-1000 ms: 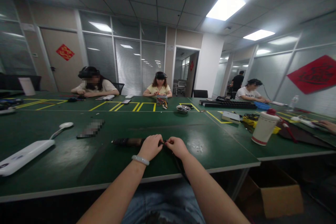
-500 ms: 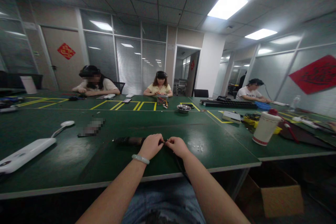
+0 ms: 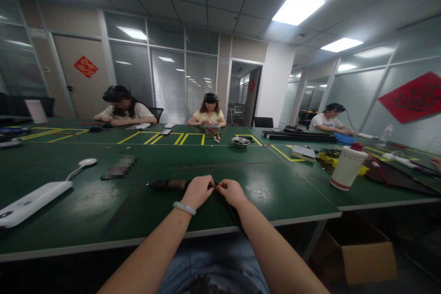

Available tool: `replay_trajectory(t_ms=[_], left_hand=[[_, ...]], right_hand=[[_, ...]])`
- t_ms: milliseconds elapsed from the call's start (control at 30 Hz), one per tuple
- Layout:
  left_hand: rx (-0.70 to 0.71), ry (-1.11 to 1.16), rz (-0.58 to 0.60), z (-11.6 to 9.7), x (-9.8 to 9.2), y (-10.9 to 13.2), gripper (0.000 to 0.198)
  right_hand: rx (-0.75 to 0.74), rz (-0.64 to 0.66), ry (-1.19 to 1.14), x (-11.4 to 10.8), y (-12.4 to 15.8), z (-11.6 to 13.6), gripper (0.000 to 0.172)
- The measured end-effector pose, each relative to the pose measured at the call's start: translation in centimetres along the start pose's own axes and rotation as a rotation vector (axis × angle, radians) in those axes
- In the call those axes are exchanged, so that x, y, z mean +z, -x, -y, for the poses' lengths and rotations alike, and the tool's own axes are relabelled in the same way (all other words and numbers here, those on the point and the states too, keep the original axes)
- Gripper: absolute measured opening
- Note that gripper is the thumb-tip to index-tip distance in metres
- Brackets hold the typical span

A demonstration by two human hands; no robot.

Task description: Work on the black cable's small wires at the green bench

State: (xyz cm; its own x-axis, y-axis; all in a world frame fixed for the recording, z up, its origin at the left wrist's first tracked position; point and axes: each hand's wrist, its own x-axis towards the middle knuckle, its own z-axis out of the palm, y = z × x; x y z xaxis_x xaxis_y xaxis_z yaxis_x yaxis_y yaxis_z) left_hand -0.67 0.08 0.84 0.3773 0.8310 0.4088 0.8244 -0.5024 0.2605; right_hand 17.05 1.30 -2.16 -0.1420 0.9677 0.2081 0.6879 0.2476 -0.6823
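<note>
Forearms angled inward, fingertips nearly meeting, the left hand (image 3: 199, 193) curls around the right end of a dark tool (image 3: 168, 184), hiding it; the right hand (image 3: 233, 193) pinches a dark cord (image 3: 234, 215), partly lost behind the wrist. The tool lies on the green table (image 3: 287, 197).

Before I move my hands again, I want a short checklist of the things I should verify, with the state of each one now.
1. Long dark object resting on the table: ok.
2. Left hand and right hand close together: ok.
3. Small dark piece between them, properly fitted: cannot tell; too small to see.
4. Dark cord away from the table's near edge: not ok; it runs down toward it beside the right forearm.
5. Red-topped cup apart from both hands: ok; it stands off to the right.
</note>
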Motion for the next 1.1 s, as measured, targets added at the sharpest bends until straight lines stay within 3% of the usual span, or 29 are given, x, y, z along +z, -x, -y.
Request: replay_trajectory(t_ms=[400,1100], left_hand=[[0.033,-0.011,-0.001,-0.57,-0.73,0.22,0.013],[0.03,-0.064,0.019,-0.43,-0.41,0.1,0.006]], right_hand=[[-0.037,-0.006,0.038,-0.52,0.39,0.65,0.018],[-0.035,-0.023,0.081,-0.38,0.27,0.54,0.021]])
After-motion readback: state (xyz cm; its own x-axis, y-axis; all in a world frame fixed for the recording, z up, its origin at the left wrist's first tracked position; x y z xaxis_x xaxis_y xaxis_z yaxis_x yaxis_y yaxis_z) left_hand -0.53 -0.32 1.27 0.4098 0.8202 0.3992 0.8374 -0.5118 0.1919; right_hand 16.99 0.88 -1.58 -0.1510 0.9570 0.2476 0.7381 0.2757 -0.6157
